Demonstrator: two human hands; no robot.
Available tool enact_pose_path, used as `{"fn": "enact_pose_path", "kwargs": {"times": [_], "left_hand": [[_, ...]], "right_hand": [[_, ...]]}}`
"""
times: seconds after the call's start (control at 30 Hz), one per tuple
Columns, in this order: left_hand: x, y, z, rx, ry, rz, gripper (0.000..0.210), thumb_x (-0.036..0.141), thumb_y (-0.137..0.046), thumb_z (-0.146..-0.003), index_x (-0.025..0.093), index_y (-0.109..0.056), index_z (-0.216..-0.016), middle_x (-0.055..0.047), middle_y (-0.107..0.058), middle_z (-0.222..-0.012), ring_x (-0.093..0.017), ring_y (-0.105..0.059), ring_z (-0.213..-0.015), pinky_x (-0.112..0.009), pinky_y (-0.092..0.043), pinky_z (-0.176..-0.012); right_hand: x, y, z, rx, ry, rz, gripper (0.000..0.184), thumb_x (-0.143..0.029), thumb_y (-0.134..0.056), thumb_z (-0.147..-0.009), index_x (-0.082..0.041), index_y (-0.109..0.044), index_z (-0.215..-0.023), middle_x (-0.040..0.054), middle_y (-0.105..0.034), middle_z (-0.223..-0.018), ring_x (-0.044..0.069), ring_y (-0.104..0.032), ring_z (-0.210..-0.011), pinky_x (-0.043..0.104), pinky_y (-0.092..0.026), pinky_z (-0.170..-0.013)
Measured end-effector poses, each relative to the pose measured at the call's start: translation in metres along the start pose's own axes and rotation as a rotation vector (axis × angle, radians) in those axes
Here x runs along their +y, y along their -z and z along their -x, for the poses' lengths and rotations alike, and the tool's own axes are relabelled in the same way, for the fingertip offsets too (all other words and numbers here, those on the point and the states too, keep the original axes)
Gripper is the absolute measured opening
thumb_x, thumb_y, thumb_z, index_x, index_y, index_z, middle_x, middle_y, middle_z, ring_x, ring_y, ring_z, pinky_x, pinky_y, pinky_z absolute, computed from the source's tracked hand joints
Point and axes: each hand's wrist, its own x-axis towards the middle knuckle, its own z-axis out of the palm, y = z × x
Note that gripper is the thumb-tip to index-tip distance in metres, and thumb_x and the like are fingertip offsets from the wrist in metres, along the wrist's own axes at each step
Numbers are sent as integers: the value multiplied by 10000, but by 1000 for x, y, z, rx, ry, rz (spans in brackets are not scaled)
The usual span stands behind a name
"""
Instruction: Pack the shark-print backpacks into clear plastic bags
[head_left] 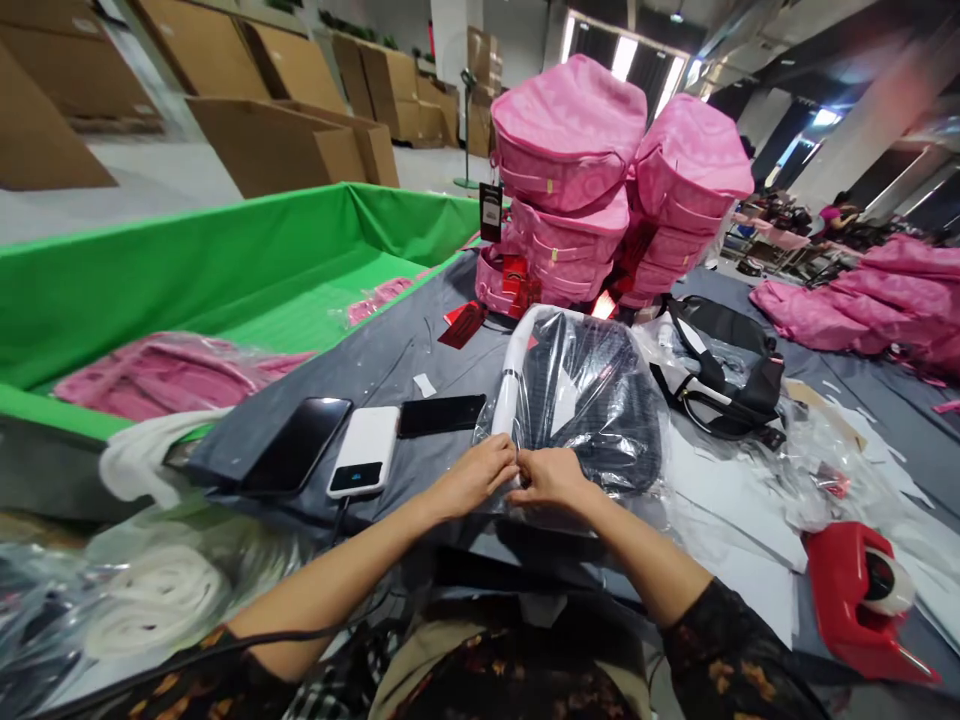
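In front of me on the table lies a black and white backpack (600,400) inside a clear plastic bag (645,490). My left hand (480,475) is closed at the bag's near left corner, its fingers pinching the film. Right beside it, my right hand (553,476) has its fingers curled on the same edge of the film. The two hands almost touch, and the fingertips are partly hidden. A white strip (513,375) runs along the backpack's left side under the film.
Left of my hands lie a white power bank (365,450), a dark phone (300,445) and a black flat device (442,415). Pink backpacks (570,130) are stacked behind. A second black backpack (724,365), a red tape dispenser (855,600) and a green-lined bin (225,235) flank the work.
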Motion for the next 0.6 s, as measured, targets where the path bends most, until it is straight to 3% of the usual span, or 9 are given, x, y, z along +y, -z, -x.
{"fn": "enact_pose_path", "kwargs": {"times": [0.1,0.17,0.23,0.3,0.4,0.43,0.5,0.53,0.6], "left_hand": [[2,5,-1,-26,3,-13,264,322,-411,-984,194,-580,-826,-47,-545,-925,-195,-552,-883,-330,-470,-832],[3,15,-2,-13,0,4,260,386,-452,-969,200,-591,-852,-44,-573,-953,-195,-573,-910,-332,-481,-857],[-1,27,-6,113,61,57,269,474,-561,-898,216,-614,-947,-54,-604,-1095,-220,-572,-1061,-361,-453,-981],[-11,37,-13,317,238,147,414,537,-638,-800,217,-615,-1062,-86,-557,-1306,-274,-486,-1259,-414,-357,-1116],[-31,36,-29,452,498,268,531,591,-624,-738,160,-637,-1049,-165,-535,-1354,-377,-431,-1322,-518,-306,-1145],[-36,31,-35,442,535,301,527,596,-622,-729,147,-654,-1004,-180,-564,-1311,-403,-450,-1298,-545,-315,-1132],[-43,18,-47,412,557,361,490,570,-675,-677,145,-684,-921,-184,-599,-1266,-433,-458,-1283,-567,-303,-1134],[-42,11,-52,407,560,395,483,543,-709,-645,148,-696,-924,-182,-586,-1301,-444,-428,-1312,-566,-276,-1151],[-36,-3,-58,414,554,468,556,486,-752,-601,152,-701,-1043,-175,-522,-1404,-454,-347,-1376,-560,-233,-1174]], "right_hand": [[-8,-3,-8,42,-29,41,484,-572,-763,-789,-191,-675,-1073,124,-755,-1001,300,-713,-907,318,-460,-719],[-2,-5,3,135,2,-33,473,-574,-770,-787,-197,-668,-1054,90,-756,-942,270,-713,-869,296,-461,-702],[16,-10,31,345,28,-165,404,-581,-705,-850,-211,-655,-1003,34,-730,-841,205,-692,-773,256,-447,-665],[44,-21,71,656,-39,-285,400,-599,-554,-945,-208,-640,-934,8,-673,-747,152,-631,-647,234,-431,-622],[96,-44,127,1059,-390,-277,576,-704,-381,-958,-189,-637,-927,32,-621,-706,171,-591,-609,263,-428,-588],[110,-54,139,1098,-535,-241,674,-777,-358,-914,-177,-645,-1021,63,-647,-773,210,-620,-669,287,-432,-582],[128,-75,149,961,-720,-309,832,-850,-323,-861,-175,-579,-1275,88,-685,-891,259,-653,-702,324,-448,-558],[131,-87,148,850,-731,-398,862,-842,-296,-874,-180,-505,-1386,87,-699,-922,271,-669,-701,346,-474,-568],[126,-109,138,716,-595,-564,856,-776,-230,-937,-158,-375,-1511,120,-714,-1039,305,-708,-866,411,-543,-728]]}}
